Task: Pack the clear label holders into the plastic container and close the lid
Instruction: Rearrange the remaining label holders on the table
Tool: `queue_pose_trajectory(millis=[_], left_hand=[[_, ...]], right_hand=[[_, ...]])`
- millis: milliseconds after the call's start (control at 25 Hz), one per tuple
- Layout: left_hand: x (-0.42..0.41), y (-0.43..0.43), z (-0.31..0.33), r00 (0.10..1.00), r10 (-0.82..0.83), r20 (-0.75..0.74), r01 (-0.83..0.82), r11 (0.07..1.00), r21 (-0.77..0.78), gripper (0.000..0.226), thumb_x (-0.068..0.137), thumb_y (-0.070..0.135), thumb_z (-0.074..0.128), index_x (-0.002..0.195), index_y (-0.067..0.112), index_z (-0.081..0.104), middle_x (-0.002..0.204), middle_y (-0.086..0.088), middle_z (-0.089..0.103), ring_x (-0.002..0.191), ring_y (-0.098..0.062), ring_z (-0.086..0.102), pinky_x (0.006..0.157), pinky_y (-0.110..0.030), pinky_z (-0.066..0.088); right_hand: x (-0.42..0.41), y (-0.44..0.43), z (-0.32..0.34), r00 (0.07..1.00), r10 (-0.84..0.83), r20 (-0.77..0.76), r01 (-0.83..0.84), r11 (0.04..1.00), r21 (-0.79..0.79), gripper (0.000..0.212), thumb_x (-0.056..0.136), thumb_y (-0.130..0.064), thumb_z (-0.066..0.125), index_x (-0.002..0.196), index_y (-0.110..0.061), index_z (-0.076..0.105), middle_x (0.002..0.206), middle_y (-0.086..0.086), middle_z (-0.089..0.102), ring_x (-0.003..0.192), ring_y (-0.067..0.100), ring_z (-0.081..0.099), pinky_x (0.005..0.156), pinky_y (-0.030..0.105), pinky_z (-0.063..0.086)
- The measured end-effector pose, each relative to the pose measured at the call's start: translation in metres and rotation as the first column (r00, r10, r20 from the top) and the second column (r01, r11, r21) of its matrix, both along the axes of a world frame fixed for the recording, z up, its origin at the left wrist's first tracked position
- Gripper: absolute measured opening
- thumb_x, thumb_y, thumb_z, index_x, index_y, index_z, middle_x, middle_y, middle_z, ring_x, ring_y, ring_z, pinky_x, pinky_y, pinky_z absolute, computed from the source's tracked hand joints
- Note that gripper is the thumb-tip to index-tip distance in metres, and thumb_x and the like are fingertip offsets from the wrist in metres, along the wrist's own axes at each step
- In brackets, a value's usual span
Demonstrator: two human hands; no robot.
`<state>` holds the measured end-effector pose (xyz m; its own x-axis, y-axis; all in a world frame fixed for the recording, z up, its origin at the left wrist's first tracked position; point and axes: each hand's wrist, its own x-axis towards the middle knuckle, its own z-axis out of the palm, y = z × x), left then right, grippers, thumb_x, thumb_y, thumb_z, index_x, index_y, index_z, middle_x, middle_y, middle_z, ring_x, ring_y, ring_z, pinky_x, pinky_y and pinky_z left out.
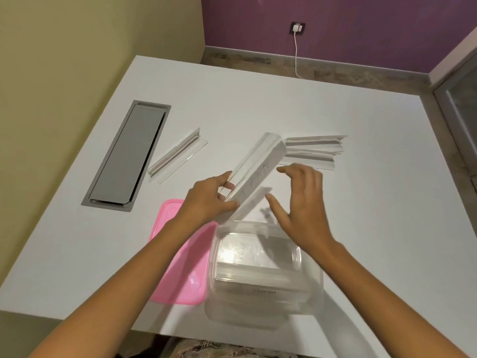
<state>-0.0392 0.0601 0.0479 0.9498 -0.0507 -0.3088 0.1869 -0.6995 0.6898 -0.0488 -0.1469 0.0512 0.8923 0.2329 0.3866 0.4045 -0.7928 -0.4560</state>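
A clear plastic container (pixel 313 277) stands open near the table's front edge, with label holders (pixel 260 276) lying flat inside it. Its pink lid (pixel 180 270) lies on the table to its left, partly under my left forearm. My left hand (pixel 206 200) grips the lower end of a long clear label holder (pixel 260 166), which slants up and away above the container's far rim. Just right of that holder, my right hand (pixel 299 202) hovers with fingers spread, holding nothing. One loose holder (pixel 178 156) lies at the left. A small pile of holders (pixel 315 148) lies behind my right hand.
A grey metal cable hatch (pixel 126 153) is set into the white table (pixel 374 228) at the left. Beyond the table's far edge, a white cable (pixel 296 60) hangs from a wall socket on the purple wall. A yellow wall runs along the left.
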Motion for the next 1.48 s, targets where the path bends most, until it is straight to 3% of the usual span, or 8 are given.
queue_pose_trajectory(millis=[120, 200, 360, 520, 680, 840, 1200, 1480], left_hand=[[-0.007, 0.006, 0.007, 0.921, -0.383, 0.07, 0.356, 0.901, 0.246, 0.074, 0.08, 0.032, 0.068, 0.145, 0.031, 0.033, 0.126, 0.013, 0.059, 0.095, -0.012, 0.061, 0.079, -0.026, 0.045], [-0.008, 0.005, 0.011, 0.823, -0.561, 0.088, 0.495, 0.785, 0.372, 0.074, 0.082, 0.03, 0.066, 0.146, 0.029, 0.03, 0.129, 0.011, 0.056, 0.097, -0.014, 0.059, 0.077, -0.028, 0.044], [-0.011, -0.005, 0.012, 0.763, -0.645, 0.046, 0.581, 0.715, 0.389, 0.075, 0.082, 0.036, 0.065, 0.147, 0.029, 0.028, 0.134, 0.012, 0.053, 0.106, -0.016, 0.058, 0.08, -0.031, 0.047], [-0.028, 0.004, 0.003, 0.895, -0.446, -0.009, 0.442, 0.882, 0.165, 0.08, 0.074, 0.076, 0.044, 0.145, 0.043, 0.027, 0.145, 0.02, 0.043, 0.131, -0.006, 0.04, 0.111, -0.036, 0.033], [-0.043, 0.011, -0.027, 0.993, -0.07, 0.09, 0.063, 0.995, 0.082, 0.052, 0.093, 0.052, 0.042, 0.139, 0.029, 0.045, 0.148, 0.005, 0.043, 0.137, -0.012, 0.038, 0.117, -0.039, 0.025], [-0.051, 0.011, -0.052, 0.986, 0.126, -0.109, -0.126, 0.992, 0.002, 0.036, 0.095, 0.032, 0.052, 0.13, 0.026, 0.057, 0.14, 0.001, 0.054, 0.128, -0.018, 0.051, 0.105, -0.025, 0.032], [-0.057, 0.007, -0.061, 0.965, 0.207, -0.164, -0.233, 0.958, -0.165, 0.026, 0.093, 0.023, 0.058, 0.118, 0.022, 0.067, 0.117, -0.005, 0.069, 0.106, -0.017, 0.062, 0.095, -0.043, 0.052], [-0.055, 0.01, -0.06, 0.966, 0.179, -0.185, -0.213, 0.96, -0.181, 0.027, 0.094, 0.026, 0.057, 0.119, 0.023, 0.067, 0.12, -0.003, 0.069, 0.114, -0.015, 0.059, 0.098, -0.043, 0.05]], right_hand=[[0.015, -0.022, 0.014, 0.977, 0.191, 0.091, -0.143, 0.914, -0.38, 0.066, 0.079, -0.044, 0.066, 0.134, -0.015, 0.042, 0.136, 0.014, 0.046, 0.131, 0.031, 0.036, 0.115, 0.044, 0.024], [0.018, -0.028, 0.017, 0.955, 0.295, 0.003, -0.24, 0.781, -0.577, 0.079, 0.073, -0.055, 0.068, 0.138, -0.018, 0.04, 0.142, 0.012, 0.044, 0.137, 0.031, 0.033, 0.12, 0.048, 0.015], [0.006, -0.035, 0.004, 0.912, 0.339, -0.229, -0.409, 0.763, -0.5, 0.071, 0.074, -0.053, 0.069, 0.134, -0.021, 0.046, 0.127, 0.002, 0.056, 0.117, 0.024, 0.052, 0.1, 0.037, 0.041], [-0.012, -0.047, -0.019, 0.856, 0.282, -0.434, -0.421, 0.867, -0.267, 0.06, 0.08, -0.05, 0.064, 0.132, -0.027, 0.045, 0.114, -0.01, 0.056, 0.102, 0.013, 0.055, 0.08, 0.028, 0.045], [-0.03, -0.056, -0.042, 0.809, 0.274, -0.521, -0.462, 0.843, -0.275, 0.067, 0.084, -0.05, 0.061, 0.141, -0.024, 0.038, 0.126, -0.008, 0.054, 0.111, 0.014, 0.053, 0.087, 0.029, 0.047], [-0.04, -0.049, -0.053, 0.85, 0.294, -0.436, -0.464, 0.811, -0.357, 0.065, 0.085, -0.044, 0.063, 0.141, -0.019, 0.039, 0.131, 0.0, 0.056, 0.108, 0.021, 0.057, 0.086, 0.034, 0.049], [-0.046, -0.04, -0.107, 0.766, 0.129, -0.63, -0.415, 0.847, -0.332, 0.053, 0.082, -0.033, 0.067, 0.127, -0.017, 0.045, 0.114, 0.003, 0.054, 0.1, 0.024, 0.056, 0.076, 0.038, 0.051], [-0.046, -0.033, -0.101, 0.845, 0.146, -0.514, -0.374, 0.848, -0.375, 0.032, 0.087, -0.025, 0.061, 0.117, -0.013, 0.055, 0.109, 0.002, 0.06, 0.096, 0.023, 0.059, 0.067, 0.033, 0.051]])
